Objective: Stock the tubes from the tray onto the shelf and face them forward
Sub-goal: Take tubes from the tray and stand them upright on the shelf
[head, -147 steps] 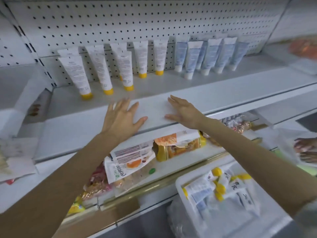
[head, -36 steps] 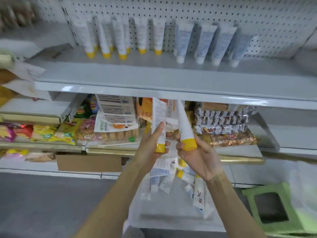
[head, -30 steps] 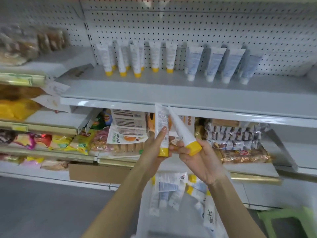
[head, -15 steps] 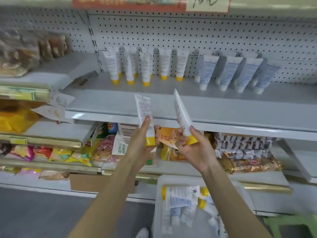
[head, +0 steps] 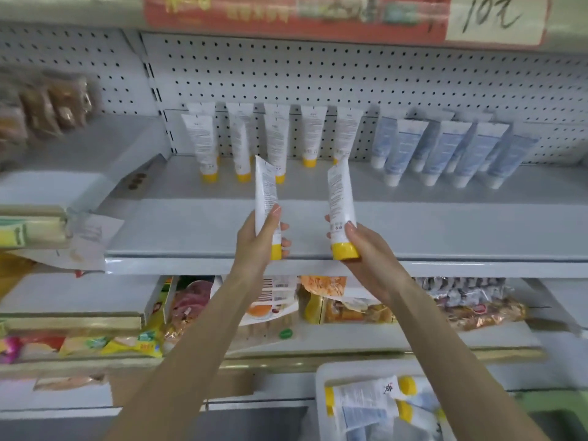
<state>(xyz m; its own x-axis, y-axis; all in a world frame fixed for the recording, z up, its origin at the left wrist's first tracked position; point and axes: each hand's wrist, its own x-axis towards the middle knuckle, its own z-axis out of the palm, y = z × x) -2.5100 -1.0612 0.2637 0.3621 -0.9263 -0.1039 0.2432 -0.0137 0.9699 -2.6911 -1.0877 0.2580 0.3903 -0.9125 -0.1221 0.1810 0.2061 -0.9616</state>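
Over the shelf (head: 445, 230), left hand (head: 259, 240) and right hand (head: 366, 253) each grip white, yellow-capped tubes (head: 265, 189).

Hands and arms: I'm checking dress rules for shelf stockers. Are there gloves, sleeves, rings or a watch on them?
No gloves on the left hand or right hand, and no rings show on the visible fingers. The left forearm and right forearm are bare to the picture's lower edge: no sleeves, watch or bracelet in view. Nail polish cannot be told.
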